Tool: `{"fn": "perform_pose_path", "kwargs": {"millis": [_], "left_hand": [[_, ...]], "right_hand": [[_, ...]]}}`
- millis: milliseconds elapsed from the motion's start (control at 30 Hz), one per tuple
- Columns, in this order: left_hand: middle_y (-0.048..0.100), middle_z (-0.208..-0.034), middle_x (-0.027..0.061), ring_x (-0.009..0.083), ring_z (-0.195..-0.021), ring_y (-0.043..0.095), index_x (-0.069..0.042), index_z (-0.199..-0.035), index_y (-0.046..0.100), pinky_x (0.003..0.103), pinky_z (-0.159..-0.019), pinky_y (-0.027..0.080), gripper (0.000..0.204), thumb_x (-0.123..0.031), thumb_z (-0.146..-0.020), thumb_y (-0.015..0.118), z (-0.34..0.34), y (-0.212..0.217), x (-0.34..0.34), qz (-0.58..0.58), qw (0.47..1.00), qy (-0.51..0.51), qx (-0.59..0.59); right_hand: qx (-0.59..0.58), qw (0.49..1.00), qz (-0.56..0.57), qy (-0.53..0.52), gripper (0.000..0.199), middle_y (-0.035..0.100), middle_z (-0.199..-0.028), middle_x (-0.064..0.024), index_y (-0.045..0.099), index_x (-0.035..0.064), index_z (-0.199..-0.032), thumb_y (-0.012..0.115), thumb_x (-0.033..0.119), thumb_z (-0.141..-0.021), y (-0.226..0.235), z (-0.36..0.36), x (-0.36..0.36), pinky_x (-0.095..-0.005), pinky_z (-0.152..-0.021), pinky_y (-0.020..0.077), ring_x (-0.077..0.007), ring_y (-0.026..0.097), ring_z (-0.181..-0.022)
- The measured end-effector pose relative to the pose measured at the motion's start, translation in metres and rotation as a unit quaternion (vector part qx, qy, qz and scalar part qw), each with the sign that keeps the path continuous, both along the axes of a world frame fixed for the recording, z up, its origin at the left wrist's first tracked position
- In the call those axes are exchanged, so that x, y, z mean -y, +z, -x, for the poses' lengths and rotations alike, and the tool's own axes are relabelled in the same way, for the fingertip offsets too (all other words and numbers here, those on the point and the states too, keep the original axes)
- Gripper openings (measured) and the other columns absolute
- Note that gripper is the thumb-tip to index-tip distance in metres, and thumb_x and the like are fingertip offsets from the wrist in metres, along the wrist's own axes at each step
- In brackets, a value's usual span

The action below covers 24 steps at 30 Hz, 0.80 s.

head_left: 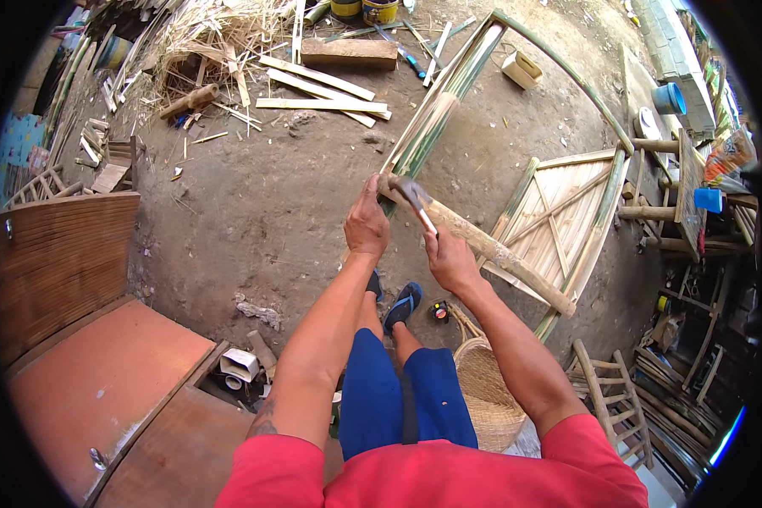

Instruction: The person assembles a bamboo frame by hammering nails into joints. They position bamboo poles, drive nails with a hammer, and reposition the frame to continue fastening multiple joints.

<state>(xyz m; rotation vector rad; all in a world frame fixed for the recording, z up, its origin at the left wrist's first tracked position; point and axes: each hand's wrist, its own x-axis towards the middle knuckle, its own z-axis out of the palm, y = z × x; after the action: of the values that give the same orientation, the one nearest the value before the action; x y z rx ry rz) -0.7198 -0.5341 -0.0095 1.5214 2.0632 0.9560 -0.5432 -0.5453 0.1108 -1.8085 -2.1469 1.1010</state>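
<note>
Far L of my grip: a brown wood panel. Ahead & L of my hands, pale wood strips lie on the dirt ground, nr a thick wood block.

Then my L hand: L forearm reaches fwd & a bit inward, back of hand up, fingers pointing away, close together at the L end of the bamboo pole. Can't tell if they're pinching anything.

That pole end is up against green bamboo poles running off ahead of my grip. The hammer is btwn my hands, its head over the pole end, just beside my L fingers. My R hand is wrapped snug round its handle; R forearm angles in from lower R, handle tilted up & L.

Below my R grip, nr my foot: a tape measure, then a woven basket. The pole slants down & R past my R hand, w/ a slatted panel beyond it.
</note>
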Motion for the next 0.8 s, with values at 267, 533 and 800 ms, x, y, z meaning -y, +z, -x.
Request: {"fn": "perform_pose_path", "kwargs": {"millis": [267,533,800], "left_hand": [[0.061,-0.141,0.0115,0.0409,-0.109,0.067,-0.023,-0.149,0.045,0.049,-0.087,0.057,0.059,-0.004,-0.094,0.050,0.001,-0.002,0.002,0.043,0.999,0.007,0.013],[0.063,-0.136,0.0167,0.0425,-0.107,0.067,-0.022,-0.149,0.047,0.049,-0.086,0.056,0.060,-0.003,-0.093,0.051,0.001,0.005,0.001,0.048,0.999,0.011,0.020],[0.061,-0.141,0.0102,0.0404,-0.104,0.068,-0.022,-0.149,0.044,0.049,-0.086,0.056,0.061,-0.005,-0.091,0.054,0.001,0.009,-0.001,0.115,0.993,0.003,-0.008]], "right_hand": [[0.051,0.997,0.055,-0.006,0.026,0.064,-0.079,-0.0285,0.049,0.0009,-0.103,0.055,0.026,-0.102,0.000,0.005,-0.010,-0.0564,-0.065,0.0507,-0.0525,0.064,-0.078],[-0.107,0.988,-0.106,0.036,0.025,0.062,-0.074,-0.0284,0.048,0.0034,-0.104,0.057,0.027,-0.102,-0.018,-0.003,-0.001,-0.0574,-0.063,0.0504,-0.0532,0.063,-0.076],[-0.177,0.943,-0.268,0.088,0.025,0.065,-0.077,-0.0258,0.048,0.0045,-0.104,0.057,0.028,-0.103,-0.017,0.000,-0.001,-0.0576,-0.062,0.0500,-0.0499,0.064,-0.071]]}}
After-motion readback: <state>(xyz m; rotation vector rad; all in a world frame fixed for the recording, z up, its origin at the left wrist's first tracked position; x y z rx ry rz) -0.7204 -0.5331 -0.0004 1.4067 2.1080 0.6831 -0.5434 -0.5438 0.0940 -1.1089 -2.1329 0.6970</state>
